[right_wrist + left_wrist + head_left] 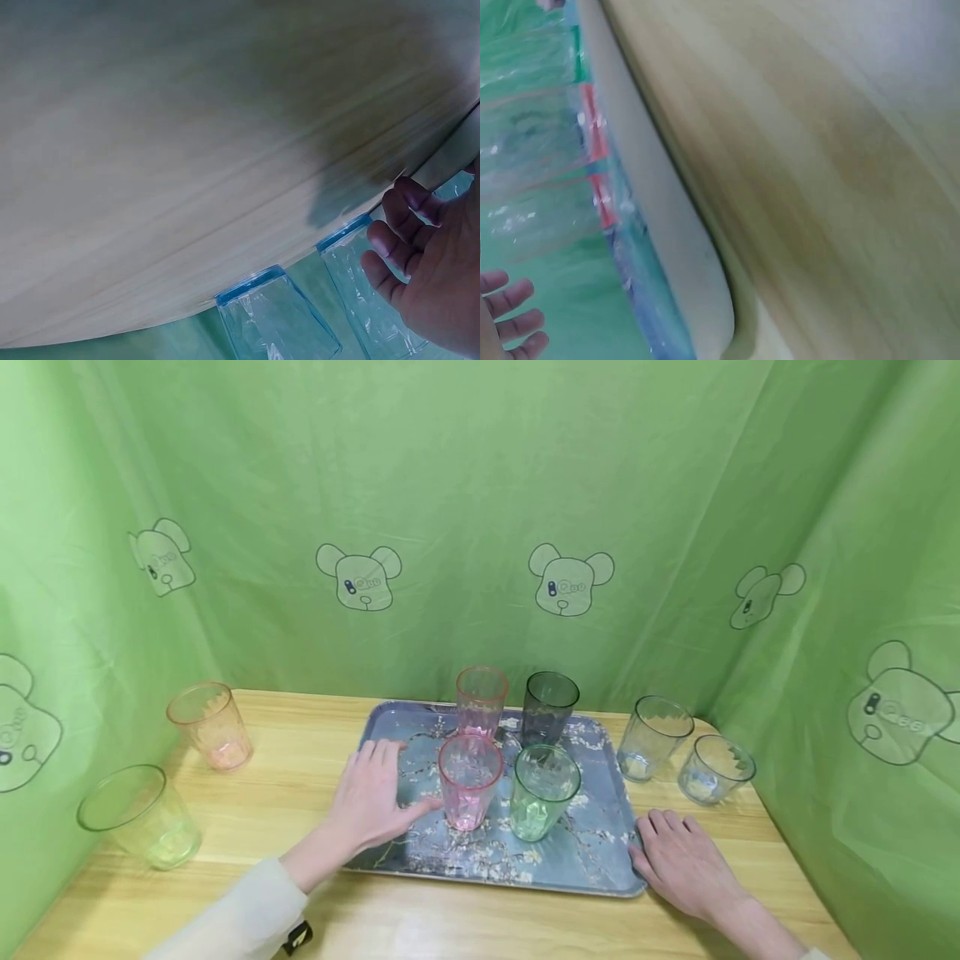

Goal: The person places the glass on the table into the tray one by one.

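Observation:
A blue blossom-patterned tray point(585, 864) lies on the table, bearing two pink glasses, one at the front point(468, 797) and one behind point(482, 702), a green glass point(536, 802) and a dark grey glass point(550, 714). All stand upright. My left hand point(371, 795) is over the tray's left side, fingers extended, its thumb pointing toward the front pink glass; whether they touch, I cannot tell. Beside the tray's front right corner, my right hand point(682, 864) has loosely bent fingers, also seen in the right wrist view, and holds nothing. Its thumb is close to the rim.
Left of the tray stand an orange-pink glass point(217, 735) and a yellow-green glass point(168, 839). On the right are a tall clear bluish glass point(648, 747) and a shorter one point(708, 777). A green curtain point(465, 485) encloses the wooden table point(420, 918) at the back and sides.

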### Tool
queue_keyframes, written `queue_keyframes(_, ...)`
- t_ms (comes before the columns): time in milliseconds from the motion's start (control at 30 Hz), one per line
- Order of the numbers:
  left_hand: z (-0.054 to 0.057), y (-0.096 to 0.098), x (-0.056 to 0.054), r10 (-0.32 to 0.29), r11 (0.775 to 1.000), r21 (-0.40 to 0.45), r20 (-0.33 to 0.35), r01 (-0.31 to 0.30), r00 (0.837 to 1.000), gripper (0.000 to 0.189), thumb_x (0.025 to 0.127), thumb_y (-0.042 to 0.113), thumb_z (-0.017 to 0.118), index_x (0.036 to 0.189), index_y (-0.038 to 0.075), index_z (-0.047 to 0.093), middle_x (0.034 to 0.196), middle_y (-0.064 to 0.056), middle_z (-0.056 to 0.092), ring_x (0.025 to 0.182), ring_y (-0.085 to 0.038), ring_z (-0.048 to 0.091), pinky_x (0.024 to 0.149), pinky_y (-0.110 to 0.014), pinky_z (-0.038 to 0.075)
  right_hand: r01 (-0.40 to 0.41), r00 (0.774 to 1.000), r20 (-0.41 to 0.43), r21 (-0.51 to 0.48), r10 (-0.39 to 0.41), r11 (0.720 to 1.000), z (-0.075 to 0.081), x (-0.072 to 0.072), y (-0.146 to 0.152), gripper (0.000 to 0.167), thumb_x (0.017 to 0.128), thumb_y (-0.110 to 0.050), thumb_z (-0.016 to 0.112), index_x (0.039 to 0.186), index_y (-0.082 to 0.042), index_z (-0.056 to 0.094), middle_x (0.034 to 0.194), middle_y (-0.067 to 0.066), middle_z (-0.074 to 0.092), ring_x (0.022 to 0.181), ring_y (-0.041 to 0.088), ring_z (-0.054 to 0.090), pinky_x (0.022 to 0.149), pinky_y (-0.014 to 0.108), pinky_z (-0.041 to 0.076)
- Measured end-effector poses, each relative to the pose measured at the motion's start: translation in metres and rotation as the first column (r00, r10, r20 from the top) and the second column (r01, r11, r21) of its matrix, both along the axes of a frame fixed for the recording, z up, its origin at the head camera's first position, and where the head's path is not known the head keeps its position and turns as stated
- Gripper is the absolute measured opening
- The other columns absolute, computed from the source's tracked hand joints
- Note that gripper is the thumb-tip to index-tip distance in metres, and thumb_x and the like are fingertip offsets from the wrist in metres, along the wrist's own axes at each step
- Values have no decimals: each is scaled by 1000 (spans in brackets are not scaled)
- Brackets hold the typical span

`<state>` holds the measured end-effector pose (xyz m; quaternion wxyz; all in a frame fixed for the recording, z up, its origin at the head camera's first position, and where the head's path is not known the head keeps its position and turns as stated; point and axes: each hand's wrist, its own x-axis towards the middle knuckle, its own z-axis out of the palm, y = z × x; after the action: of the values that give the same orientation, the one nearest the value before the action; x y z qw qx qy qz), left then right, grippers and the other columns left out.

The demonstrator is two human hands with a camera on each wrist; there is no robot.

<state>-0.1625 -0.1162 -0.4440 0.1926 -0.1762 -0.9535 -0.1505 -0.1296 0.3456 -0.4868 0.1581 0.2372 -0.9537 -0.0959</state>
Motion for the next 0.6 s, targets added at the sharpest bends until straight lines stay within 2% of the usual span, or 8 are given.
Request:
queue_keyframes(67,3,-5,1,18,999,34,3,-18,1000,100,84,78,67,139,-5,55,129,-18,67,117,-32,62,99,-47,52,0,1000,2,2,0,1000,0,0,0,27,93,-36,69,98,-12,59,85,1,52,81,19,50,68,37,40)
queue_keyframes(267,11,-23,9,95,993,73,9,-96,995,100,89,80,59,140,-6,54,131,-19,67,119,-34,63,102,-50,51,0,1000,0,7,0,1000,1,1,-1,27,93,-36,69,99,-12,59,85,1,52,80,19,50,68,36,39)
queue_keyframes(400,15,-35,16,143,986,87,12,-143,990,96,89,73,65,139,-8,55,130,-22,68,118,-36,63,102,-52,51,-1,1000,0,5,1,1000,2,1,-1,28,93,-36,69,99,-11,59,85,2,52,81,20,50,68,37,40)
queue_keyframes(600,19,-53,29,187,973,136,19,-188,982,96,92,75,59,140,-8,53,127,-23,68,117,-38,62,101,-55,51,0,1000,3,4,0,1000,2,0,-1,28,93,-36,69,99,-11,59,86,2,53,81,20,51,69,37,40)
